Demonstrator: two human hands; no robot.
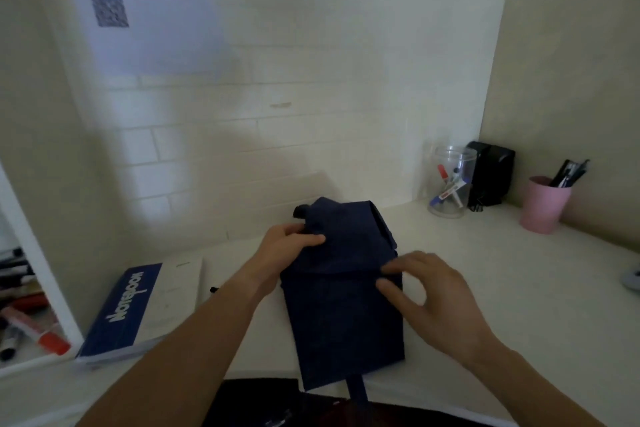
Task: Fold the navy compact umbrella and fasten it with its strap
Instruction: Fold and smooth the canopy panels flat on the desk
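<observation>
The navy compact umbrella (341, 309) lies collapsed on the white desk (519, 305), its loose canopy spread in flat folds pointing away from me. Its dark tip (300, 211) sticks out at the far left end. The navy strap (358, 388) hangs loose over the desk's near edge. My left hand (289, 246) grips the cloth near the far end, fingers closed on a fold. My right hand (426, 291) pinches the canopy's right edge between thumb and fingers. The handle is hidden under the cloth.
A blue and white notebook (138, 309) lies left of the umbrella. At the back right stand a clear jar of markers (450, 181), a black box (491, 174) and a pink cup of pens (545, 203). A tray of markers (24, 316) sits far left.
</observation>
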